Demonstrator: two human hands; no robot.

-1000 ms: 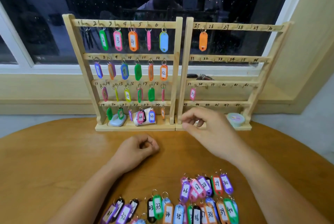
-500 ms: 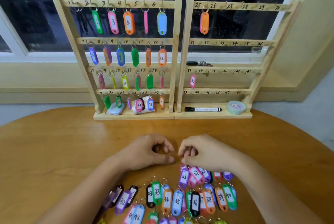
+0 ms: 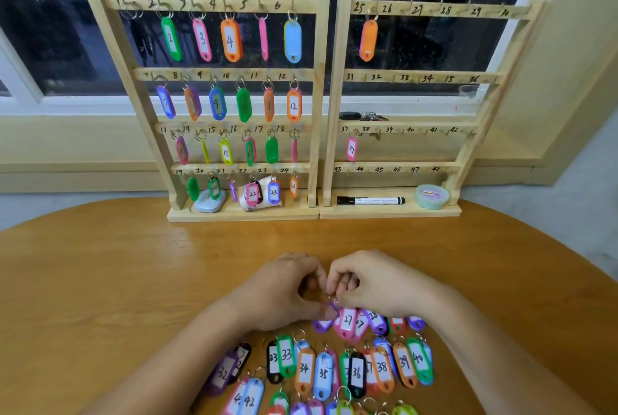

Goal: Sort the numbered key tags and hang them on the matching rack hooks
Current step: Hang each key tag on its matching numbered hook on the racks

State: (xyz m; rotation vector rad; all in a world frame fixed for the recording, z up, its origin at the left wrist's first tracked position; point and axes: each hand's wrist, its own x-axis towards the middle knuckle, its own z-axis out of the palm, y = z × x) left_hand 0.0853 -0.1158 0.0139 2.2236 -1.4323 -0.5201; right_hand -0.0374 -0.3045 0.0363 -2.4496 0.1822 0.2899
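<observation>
The right hand's point(image 3: 378, 284) fingertips point(image 3: 331, 291) are drawn together and pinch the ring end of a purple tag point(image 3: 332, 307). The left hand point(image 3: 277, 291) meets it from the other side, forefinger curled over and thumb tip against the tag's body, so both hands hold the one piece. The tag's long axis runs from the ring, at the fingertips, down and slightly left toward the person. Its number is hidden behind the fingers. It sits at the left head of the loose rows on the table point(image 3: 133, 264), touching the pink tag marked 27 point(image 3: 347, 321).

Going by that neighbour, it probably belongs on hook 26 point(image 3: 409, 8), on the top rail of the right rack point(image 3: 334, 96), just right of the orange tag point(image 3: 368, 40) hanging under 25. That hook lies well away, forward and to the right of the fingers, so the right hand is the nearer one to carry it, ring leading.
</observation>
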